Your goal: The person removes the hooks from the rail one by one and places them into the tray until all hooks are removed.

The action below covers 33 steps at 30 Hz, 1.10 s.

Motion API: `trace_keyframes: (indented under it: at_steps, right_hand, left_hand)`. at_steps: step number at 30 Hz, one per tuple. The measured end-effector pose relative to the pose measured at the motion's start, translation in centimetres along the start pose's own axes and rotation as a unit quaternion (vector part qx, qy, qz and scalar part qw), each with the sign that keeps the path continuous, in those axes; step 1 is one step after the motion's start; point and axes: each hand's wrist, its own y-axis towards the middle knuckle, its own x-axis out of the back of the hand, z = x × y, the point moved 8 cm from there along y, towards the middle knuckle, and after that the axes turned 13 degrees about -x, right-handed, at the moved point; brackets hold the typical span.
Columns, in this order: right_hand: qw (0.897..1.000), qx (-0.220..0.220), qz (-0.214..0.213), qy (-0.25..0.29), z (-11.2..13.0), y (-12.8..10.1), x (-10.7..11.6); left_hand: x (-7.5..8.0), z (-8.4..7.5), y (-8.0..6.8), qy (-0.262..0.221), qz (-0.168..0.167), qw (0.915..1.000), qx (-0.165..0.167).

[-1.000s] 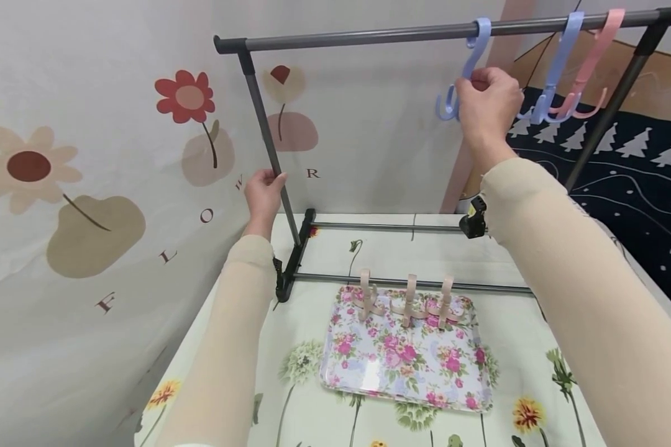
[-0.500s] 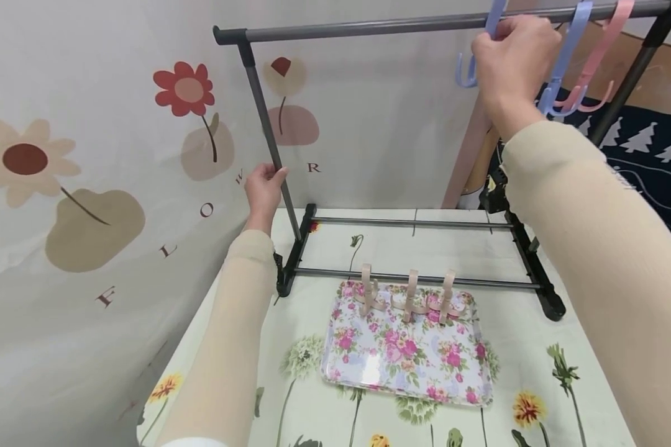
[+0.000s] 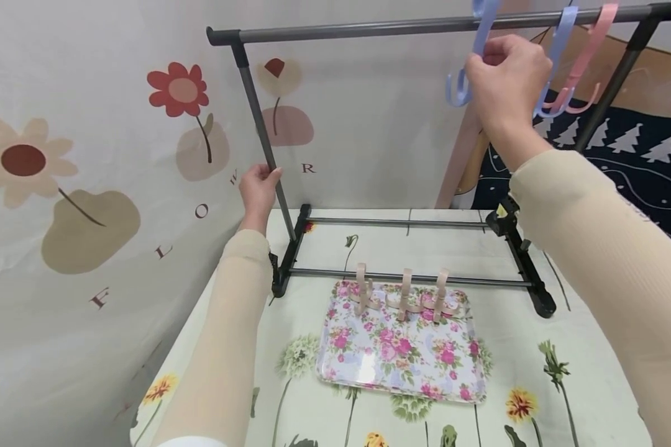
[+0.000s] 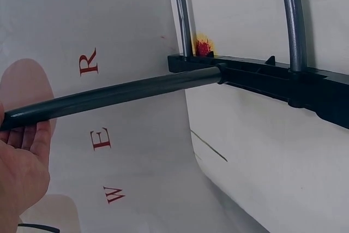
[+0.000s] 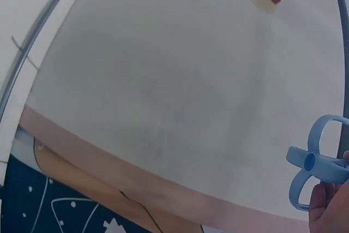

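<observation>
A: What differs from half a second back?

B: The right hand (image 3: pixel 507 77) sits a little lower than it did, when it was up against the top rail (image 3: pixel 369 28). Its fingers stay pinched on the shank of the blue hook (image 3: pixel 477 53). The hook's top loop is still over the rail, near the rail's right end; its prongs hang below, left of the hand. The right wrist view shows only the hook's looped prongs and a fingertip.

A: And a full second back?

B: The hook was hanging lower in view, with the hand at about the same spot on the shank. My judgement: the hand is seating or nudging the hook along the rail, not lifting it off.

A: The left hand (image 3: pixel 259 189)?

B: Unchanged. It stays clamped on the rack's left upright (image 3: pixel 263 133), low down, above the black foot (image 3: pixel 289 254). The left wrist view confirms the pole resting against the fingers.

A: Count.

B: On the rail: three hooks. Two blue, the held one and a second blue hook (image 3: pixel 553 56) just right of the hand, plus one pink hook (image 3: pixel 584 59) beyond that. On the floral tray (image 3: pixel 402 360): three beige hooks (image 3: pixel 405 298), lying in a row along its far edge. One tray, one rack, both on the flowered table (image 3: pixel 565 385).

A: Total six hooks?

B: Six visible. Three hung, three not yet.
</observation>
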Motion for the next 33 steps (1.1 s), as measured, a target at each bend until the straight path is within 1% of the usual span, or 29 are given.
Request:
trace_keyframes:
  at_steps: [4, 8, 12, 15, 20, 23, 27, 33]
  right_hand:
    - [1.000, 0.010, 0.014, 0.000, -0.4, -1.0, -0.5]
    - [0.999, 0.006, 0.042, 0.018, -1.1, -2.2, -1.2]
    - [0.996, -0.006, 0.081, 0.034, -1.7, -3.7, -2.1]
    - [0.993, -0.011, 0.113, 0.032, -2.0, -5.1, -2.8]
    - [0.988, 0.006, 0.157, 0.005, -2.4, -7.5, -4.0]
    - [0.984, 0.019, 0.176, -0.005, -2.9, -8.8, -4.7]
    - [0.979, 0.022, 0.201, -0.002, -3.9, -10.4, -5.8]
    - [0.972, 0.015, 0.234, 0.013, -5.2, -12.7, -7.0]
  left_hand:
    - [0.2, 0.2, 0.0, -0.005, -0.003, 1.0000, 0.001]
    - [0.4, 0.5, 0.1, -0.007, -0.005, 1.0000, 0.004]
    - [0.5, 0.6, 0.0, -0.003, -0.003, 1.0000, 0.004]
    - [0.6, 0.6, 0.0, -0.001, 0.000, 1.0000, 0.003]
    - [0.5, 0.8, 0.1, -0.005, 0.003, 1.0000, 0.002]
    - [0.5, 0.8, 0.2, -0.007, 0.002, 1.0000, 0.002]
    - [0.5, 0.8, 0.1, -0.008, 0.003, 1.0000, 0.003]
    - [0.4, 0.9, 0.2, -0.008, 0.006, 0.9999, 0.008]
